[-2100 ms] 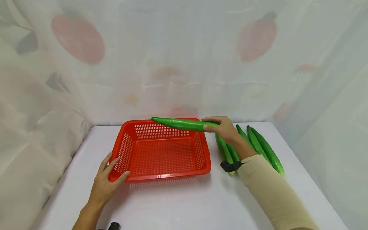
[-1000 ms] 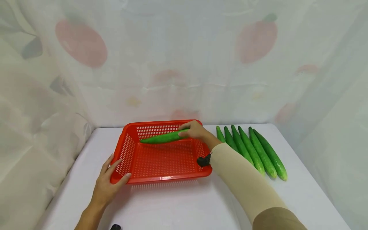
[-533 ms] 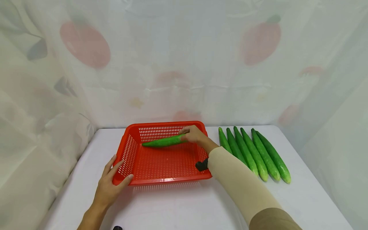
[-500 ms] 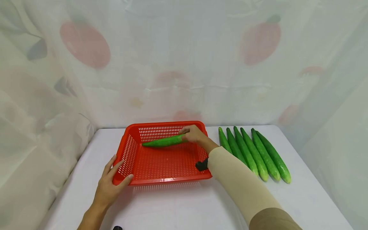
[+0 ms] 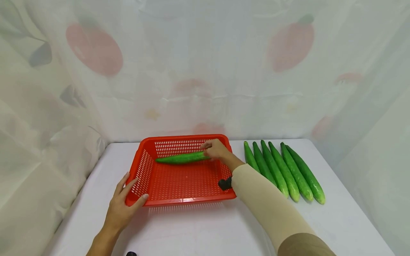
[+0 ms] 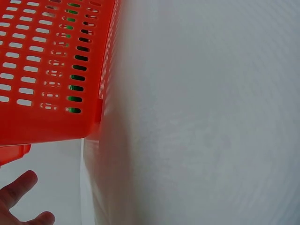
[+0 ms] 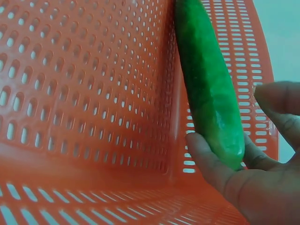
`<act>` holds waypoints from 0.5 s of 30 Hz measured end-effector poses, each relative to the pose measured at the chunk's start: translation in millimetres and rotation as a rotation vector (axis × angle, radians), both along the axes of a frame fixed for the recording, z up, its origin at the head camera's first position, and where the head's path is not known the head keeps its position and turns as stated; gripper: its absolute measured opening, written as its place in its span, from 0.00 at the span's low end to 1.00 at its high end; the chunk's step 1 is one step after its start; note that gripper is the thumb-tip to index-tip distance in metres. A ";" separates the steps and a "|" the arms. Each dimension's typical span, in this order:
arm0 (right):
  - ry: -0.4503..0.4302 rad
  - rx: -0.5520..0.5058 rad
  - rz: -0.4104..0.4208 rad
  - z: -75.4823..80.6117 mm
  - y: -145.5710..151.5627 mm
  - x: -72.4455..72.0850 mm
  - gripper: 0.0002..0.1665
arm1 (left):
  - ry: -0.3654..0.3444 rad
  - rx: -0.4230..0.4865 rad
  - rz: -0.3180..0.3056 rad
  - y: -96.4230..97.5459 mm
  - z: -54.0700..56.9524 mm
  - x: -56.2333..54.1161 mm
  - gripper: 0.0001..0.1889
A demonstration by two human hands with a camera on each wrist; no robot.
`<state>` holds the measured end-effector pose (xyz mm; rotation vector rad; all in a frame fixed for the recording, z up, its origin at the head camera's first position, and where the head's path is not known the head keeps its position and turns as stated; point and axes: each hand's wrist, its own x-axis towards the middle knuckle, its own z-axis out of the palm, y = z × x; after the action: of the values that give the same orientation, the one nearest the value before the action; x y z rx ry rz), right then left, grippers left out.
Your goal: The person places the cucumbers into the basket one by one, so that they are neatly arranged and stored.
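A red perforated plastic basket [image 5: 182, 201] stands on the table. Inside it, a long green cucumber [image 5: 179, 159] lies along the far wall, its tip toward the left. My right hand [image 5: 215, 148] reaches over the basket's right side to the cucumber's near end. In the right wrist view, thumb and one finger pinch that cucumber end [image 7: 213, 93], while another finger is held away from it. My left hand [image 5: 120, 209] is at the basket's near left corner, fingers spread and fairly straight. In the left wrist view, fingertips [image 6: 29, 178] show beside the basket without gripping it.
Several cucumbers [image 5: 282, 167] lie side by side on the white table [image 5: 198, 231], right of the basket. Part of that row is behind my right sleeve [image 5: 266, 202]. A patterned curtain [image 5: 198, 71] rises behind the table. A small black object [image 5: 131, 253] shows at the bottom edge.
My right hand has carried the cucumber leftward and down into the basket. Over the last half second it settles slightly along the far wall and my fingers shift. My left hand stays at the corner.
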<state>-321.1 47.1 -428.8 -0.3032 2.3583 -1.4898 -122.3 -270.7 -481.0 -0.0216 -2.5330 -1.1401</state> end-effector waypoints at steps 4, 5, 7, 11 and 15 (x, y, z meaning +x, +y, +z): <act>-0.025 0.008 0.007 0.9 -1.1 -0.1 0.15 | -0.002 0.001 0.001 -0.3 0.7 0.6 0.35; -0.027 0.013 0.006 1.0 -1.4 -0.2 0.15 | -0.006 -0.004 0.004 -0.4 0.7 0.6 0.35; -0.024 0.020 0.010 0.7 -2.0 -0.6 0.15 | -0.010 -0.016 0.013 -0.5 0.6 0.9 0.35; -0.019 0.027 0.016 0.6 -2.2 -1.1 0.15 | -0.013 -0.029 0.025 -0.1 1.6 1.9 0.35; -0.023 0.009 0.015 1.9 -0.5 -0.1 0.16 | -0.013 -0.014 0.019 0.7 2.3 2.9 0.35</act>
<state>-321.2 46.6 -426.8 -0.2992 2.3398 -1.4673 -119.4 -270.0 -478.7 0.0060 -2.5468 -1.1184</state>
